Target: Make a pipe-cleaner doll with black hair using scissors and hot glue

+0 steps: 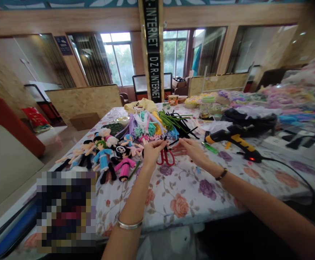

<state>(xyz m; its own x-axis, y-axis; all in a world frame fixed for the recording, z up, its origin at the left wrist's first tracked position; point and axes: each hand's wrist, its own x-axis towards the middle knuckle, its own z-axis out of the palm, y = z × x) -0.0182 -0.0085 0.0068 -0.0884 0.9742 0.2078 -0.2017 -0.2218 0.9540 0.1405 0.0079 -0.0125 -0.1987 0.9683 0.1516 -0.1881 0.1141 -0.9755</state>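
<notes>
You have a black pipe cleaner [170, 143] stretched between your two hands, just above the red scissors [166, 156] that lie on the floral tablecloth [190, 195] right under your fingers. Your left hand [152, 151] pinches one end of it with thumb and fingertips; your right hand [191, 150] seems to pinch the other end, fingers curled, though the exact grip there is hard to read. By the look of it you are at the shaping stage, holding one stem taut before bending or cutting it. A cut would call for freeing one hand to pick up the scissors below, while a bend needs both pinches kept firm and close together. Just beyond your hands sits the heap of coloured pipe cleaners [149, 126], green and black ones nearest your right. To the left of your left hand lie the small finished dolls [103, 153]. Out past your right hand rests the yellow and black glue gun [234, 139], its red light on and its cord trailing away, so keep your right wrist well apart from its tip
</notes>
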